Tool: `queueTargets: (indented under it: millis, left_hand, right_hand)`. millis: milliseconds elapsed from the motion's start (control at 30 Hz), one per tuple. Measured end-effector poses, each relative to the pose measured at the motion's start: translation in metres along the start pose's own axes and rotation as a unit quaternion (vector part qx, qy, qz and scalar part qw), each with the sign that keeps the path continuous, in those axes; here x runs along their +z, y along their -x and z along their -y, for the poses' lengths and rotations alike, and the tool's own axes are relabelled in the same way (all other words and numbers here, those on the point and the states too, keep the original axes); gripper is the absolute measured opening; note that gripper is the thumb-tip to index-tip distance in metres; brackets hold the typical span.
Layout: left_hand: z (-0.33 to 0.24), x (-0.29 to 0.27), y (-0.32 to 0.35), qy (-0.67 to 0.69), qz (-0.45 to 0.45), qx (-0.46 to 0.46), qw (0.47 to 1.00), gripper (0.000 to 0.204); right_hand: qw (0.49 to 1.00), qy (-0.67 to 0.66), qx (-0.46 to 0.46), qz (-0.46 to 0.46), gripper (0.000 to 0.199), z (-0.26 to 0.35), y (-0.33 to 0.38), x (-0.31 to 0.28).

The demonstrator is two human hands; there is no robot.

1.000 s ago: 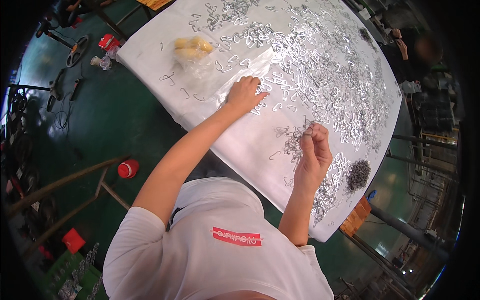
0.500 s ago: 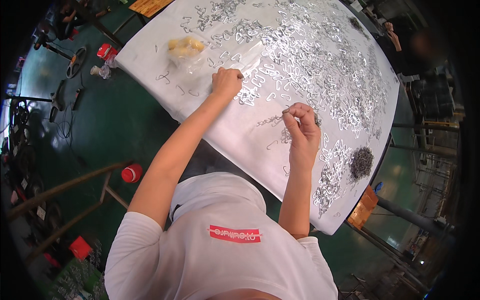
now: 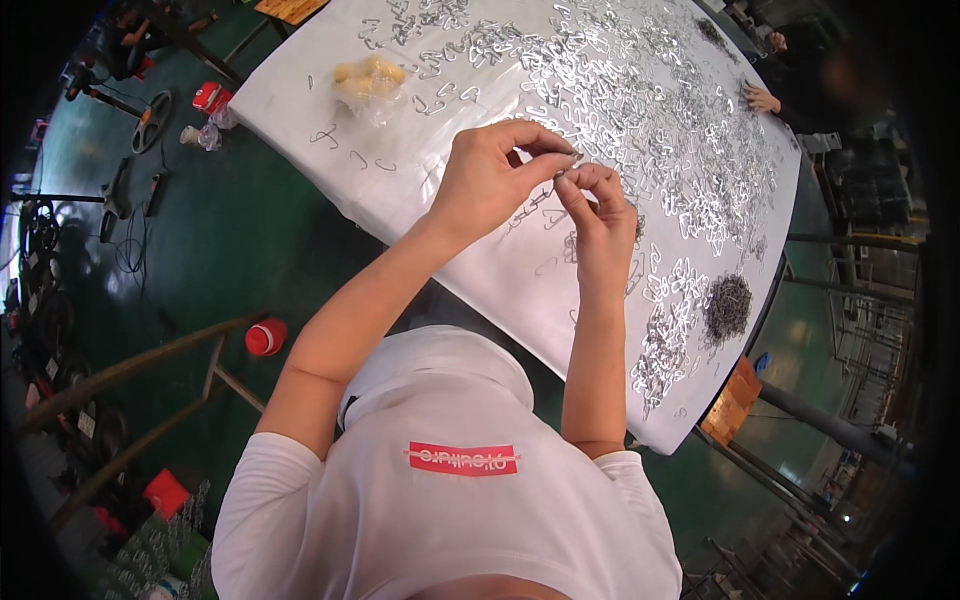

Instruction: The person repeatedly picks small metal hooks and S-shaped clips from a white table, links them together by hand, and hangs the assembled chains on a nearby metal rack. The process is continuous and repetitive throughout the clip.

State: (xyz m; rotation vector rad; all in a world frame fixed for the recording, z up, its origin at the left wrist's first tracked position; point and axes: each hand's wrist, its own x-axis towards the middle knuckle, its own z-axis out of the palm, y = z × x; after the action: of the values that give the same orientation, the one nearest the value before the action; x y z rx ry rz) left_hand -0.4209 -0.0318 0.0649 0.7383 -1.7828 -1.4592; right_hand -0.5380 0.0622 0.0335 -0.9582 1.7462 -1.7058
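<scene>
My left hand (image 3: 490, 172) and my right hand (image 3: 602, 222) meet over the near part of the white-covered table (image 3: 480, 262). Thumb and finger of the left are pinched on a small metal hook that is mostly hidden. Just beside it, the right hand pinches one end of a thin chain of dark metal links (image 3: 528, 208), which trails down to the left onto the table. Fingertips hide where the pieces meet. Beyond the hands spread many shiny S- and C-shaped metal hooks (image 3: 600, 100).
A clear bag with yellow items (image 3: 370, 82) lies at the far left of the tabletop. A dark heap of links (image 3: 727, 308) sits near the right edge. Another person's hand (image 3: 762, 99) rests at the far right edge. A red-lidded container (image 3: 265, 338) stands left, below the table.
My left hand has come from the hooks on the table to the right, up against my right hand. The right hand stays nearly in place. The other person's hand now touches the table.
</scene>
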Motion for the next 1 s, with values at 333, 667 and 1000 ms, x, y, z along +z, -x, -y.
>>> queueTargets:
  millis: [333, 667, 1000]
  left_hand:
    - [0.002, -0.004, 0.000, 0.010, -0.063, 0.053, 0.997, 0.010]
    - [-0.004, -0.024, -0.002, 0.000, -0.089, 0.025, 0.996, 0.011]
    - [-0.013, -0.040, 0.014, 0.037, -0.098, 0.014, 0.994, 0.011]
  right_hand:
    - [0.913, 0.382, 0.035, 0.138, 0.018, -0.070, -0.033, -0.052]
    - [0.789, 0.542, -0.048, 0.286, 0.010, -0.127, -0.047, -0.066]
    - [0.881, 0.445, 0.064, 0.150, 0.013, -0.125, -0.062, -0.053]
